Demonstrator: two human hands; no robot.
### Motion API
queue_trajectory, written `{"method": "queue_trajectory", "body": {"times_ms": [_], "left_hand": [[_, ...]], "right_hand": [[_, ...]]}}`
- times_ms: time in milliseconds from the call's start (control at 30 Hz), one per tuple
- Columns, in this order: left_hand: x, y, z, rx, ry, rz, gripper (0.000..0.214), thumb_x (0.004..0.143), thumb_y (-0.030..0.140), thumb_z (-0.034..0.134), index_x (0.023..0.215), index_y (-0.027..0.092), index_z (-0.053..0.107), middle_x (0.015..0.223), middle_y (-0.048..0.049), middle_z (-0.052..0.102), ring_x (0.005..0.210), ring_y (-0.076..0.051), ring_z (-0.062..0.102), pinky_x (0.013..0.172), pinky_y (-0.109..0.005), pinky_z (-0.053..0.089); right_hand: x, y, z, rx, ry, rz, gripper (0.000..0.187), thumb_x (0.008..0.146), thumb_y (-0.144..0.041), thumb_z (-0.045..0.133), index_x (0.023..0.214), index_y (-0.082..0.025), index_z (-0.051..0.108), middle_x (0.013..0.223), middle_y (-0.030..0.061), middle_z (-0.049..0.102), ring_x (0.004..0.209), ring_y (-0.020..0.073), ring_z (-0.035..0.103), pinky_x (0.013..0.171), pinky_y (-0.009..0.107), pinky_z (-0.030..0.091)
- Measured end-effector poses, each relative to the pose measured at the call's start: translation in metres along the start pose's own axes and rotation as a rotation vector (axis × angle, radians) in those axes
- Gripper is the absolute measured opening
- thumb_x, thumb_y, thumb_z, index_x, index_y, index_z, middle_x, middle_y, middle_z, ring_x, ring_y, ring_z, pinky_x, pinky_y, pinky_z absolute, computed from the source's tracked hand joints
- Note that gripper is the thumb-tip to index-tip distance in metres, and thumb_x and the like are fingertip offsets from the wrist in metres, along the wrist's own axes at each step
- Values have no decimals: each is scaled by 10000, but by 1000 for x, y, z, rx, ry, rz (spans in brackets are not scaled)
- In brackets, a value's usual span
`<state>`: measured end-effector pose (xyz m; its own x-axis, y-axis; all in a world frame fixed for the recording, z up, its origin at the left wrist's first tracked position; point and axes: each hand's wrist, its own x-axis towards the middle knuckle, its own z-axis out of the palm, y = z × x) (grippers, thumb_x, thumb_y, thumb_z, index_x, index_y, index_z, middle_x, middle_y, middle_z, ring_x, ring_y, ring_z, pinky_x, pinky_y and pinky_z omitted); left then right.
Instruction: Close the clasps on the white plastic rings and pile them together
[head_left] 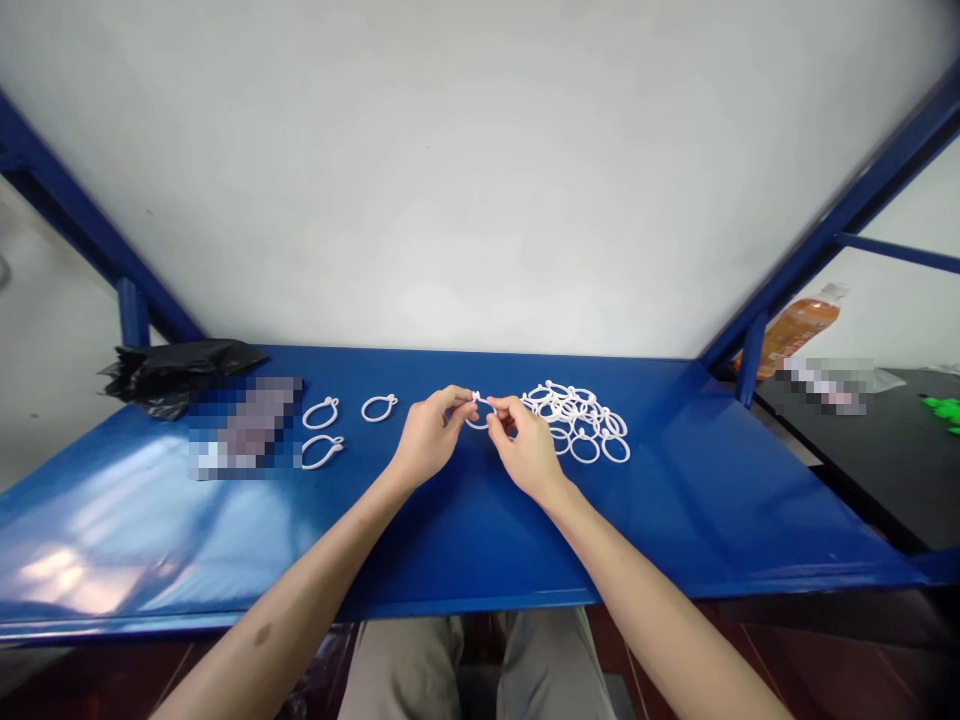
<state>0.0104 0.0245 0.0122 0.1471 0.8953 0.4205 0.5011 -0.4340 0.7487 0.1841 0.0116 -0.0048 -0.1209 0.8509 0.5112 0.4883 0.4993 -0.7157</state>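
Between my two hands is a white plastic ring (478, 425), probably a curtain ring, partly covered by my fingers. My left hand (435, 432) pinches it near its small knob or eyelet. On the other side, the fingertips of my right hand (523, 440) are closed on the same ring. A pile of similar white rings (585, 448) lies just right of my right hand, some overlapping. Left of my left hand, one white ring (363, 410) lies apart, with two more rings (304, 420) further left, one in front of the other.
All of this is on a blue table (480, 560) against a pale wall. A black plastic bag (180, 372) and a blurred-out flat object (251, 425) are at the left. Blue frame bars rise on both sides. Right of the table, an orange drink bottle (799, 325) stands by a black surface (870, 450).
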Motion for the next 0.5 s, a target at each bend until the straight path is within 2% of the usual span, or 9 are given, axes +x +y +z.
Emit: {"method": "queue_trajectory", "body": {"times_ms": [133,233,367,500], "left_hand": [[-4,-4,2,44,-11,96,137,976,248,475,943,231,607,863,-2,747,789,-155,692,726,-261,493],[-6,-6,3,91,-42,136,147,984,232,466,904,231,589,818,6,713,776,-153,669,724,-259,478],[-3,-4,1,128,-72,167,143,998,278,475,946,229,599,819,-4,696,790,-163,653,738,-270,478],[4,-6,-10,336,-94,177,255,1023,351,430,1083,247,655,1008,-46,740,944,-217,651,856,-341,482]], "right_hand": [[-2,1,-2,-47,-18,-108,164,1007,-277,497,1012,-234,655,967,45,748,847,199,703,782,326,540],[-4,1,-3,-106,-33,-191,172,1017,-251,486,993,-232,655,995,59,749,900,207,705,807,330,537],[-3,-1,-3,-127,-30,-142,156,1008,-246,501,1042,-230,653,983,57,751,856,203,705,774,329,542],[4,2,-11,-149,53,-89,155,996,-294,531,1000,-229,672,951,47,735,811,192,679,767,326,534]]}}
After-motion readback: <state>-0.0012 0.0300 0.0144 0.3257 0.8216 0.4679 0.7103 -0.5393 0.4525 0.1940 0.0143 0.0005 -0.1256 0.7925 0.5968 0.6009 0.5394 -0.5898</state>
